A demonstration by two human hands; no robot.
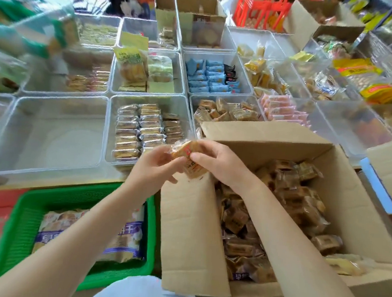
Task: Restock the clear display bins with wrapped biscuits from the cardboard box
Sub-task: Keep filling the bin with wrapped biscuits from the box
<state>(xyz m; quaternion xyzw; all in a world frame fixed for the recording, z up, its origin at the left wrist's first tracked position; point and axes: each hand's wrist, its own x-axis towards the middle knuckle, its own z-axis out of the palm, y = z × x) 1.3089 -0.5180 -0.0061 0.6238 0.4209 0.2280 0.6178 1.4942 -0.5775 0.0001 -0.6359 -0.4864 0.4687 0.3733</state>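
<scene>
An open cardboard box (350, 182) at the lower right holds several brown wrapped biscuits (291, 201). Both hands meet above the box's left flap. My left hand (156, 166) and my right hand (215, 161) together hold a small stack of wrapped biscuits (187, 158) with a red label. Just behind the hands is a clear bin (113, 128) with neat rows of brown wrapped biscuits (145, 131). To its left stands a clear bin (52, 136) with nothing in it.
A green plastic basket (23, 217) with large snack bags sits at the lower left. More clear bins of assorted wrapped snacks fill the table behind, with blue packets (211, 77) in one. Cardboard boxes (195, 11) and a red crate (260, 9) stand at the back.
</scene>
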